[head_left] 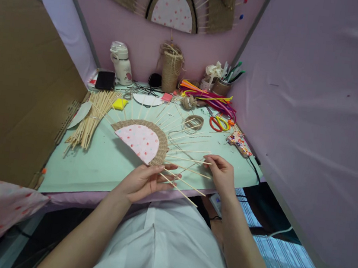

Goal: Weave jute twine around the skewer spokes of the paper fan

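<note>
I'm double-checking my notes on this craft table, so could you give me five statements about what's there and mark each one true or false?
1. The left hand holds the half-round piece. True.
2. The half-round piece has a plain black centre. False: its centre is white with pinkish-red dots.
3. The glue gun lies apart from the right hand. True.
4. The bundle of sticks is to the left of the half-round piece. True.
5. The bundle of sticks stands upright in a cup. False: it lies on the table.
</note>
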A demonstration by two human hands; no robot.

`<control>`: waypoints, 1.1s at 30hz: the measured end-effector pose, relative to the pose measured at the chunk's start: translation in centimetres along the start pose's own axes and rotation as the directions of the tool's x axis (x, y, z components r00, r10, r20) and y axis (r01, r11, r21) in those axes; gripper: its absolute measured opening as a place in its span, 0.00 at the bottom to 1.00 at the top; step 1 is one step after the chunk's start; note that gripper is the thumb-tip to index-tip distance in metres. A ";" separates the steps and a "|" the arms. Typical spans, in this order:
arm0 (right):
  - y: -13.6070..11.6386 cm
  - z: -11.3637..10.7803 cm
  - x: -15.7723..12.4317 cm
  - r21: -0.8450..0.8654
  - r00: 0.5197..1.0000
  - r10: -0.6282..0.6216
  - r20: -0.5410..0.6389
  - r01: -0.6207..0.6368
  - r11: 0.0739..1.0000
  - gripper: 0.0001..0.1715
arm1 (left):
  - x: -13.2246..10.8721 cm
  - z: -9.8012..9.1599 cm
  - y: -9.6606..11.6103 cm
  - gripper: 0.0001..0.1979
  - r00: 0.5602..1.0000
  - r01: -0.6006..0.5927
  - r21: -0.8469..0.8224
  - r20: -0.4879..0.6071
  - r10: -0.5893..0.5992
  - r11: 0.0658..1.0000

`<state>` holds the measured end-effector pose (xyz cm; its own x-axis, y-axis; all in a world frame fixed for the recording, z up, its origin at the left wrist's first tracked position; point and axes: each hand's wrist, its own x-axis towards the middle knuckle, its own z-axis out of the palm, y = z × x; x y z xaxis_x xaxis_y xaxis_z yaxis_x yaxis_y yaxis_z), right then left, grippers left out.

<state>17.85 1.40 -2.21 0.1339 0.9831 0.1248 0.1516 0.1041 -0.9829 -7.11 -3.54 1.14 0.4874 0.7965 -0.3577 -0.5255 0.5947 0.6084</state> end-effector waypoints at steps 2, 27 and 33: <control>-0.1 0.0 -0.1 -0.013 1.000 -0.003 -0.006 0.003 1.000 0.13 | 0.0 0.0 0.0 0.14 1.000 0.006 -0.005 -0.003 -0.006 1.000; 0.2 -2.8 4.4 -0.315 0.946 -0.225 -0.232 0.146 0.938 0.18 | 0.9 0.4 0.0 0.13 0.974 -0.035 -0.048 -0.224 0.024 0.998; 1.1 -8.2 7.7 -0.740 0.938 -0.240 -0.252 -0.027 0.672 0.22 | 0.1 0.2 -0.3 0.11 0.975 0.062 0.064 -0.220 -0.046 0.996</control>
<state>27.12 7.82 -1.24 0.3359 0.8588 0.3868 0.8227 -0.0676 -0.5644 -6.80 -3.67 1.08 0.3460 0.7727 -0.5321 -0.4485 0.6344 0.6296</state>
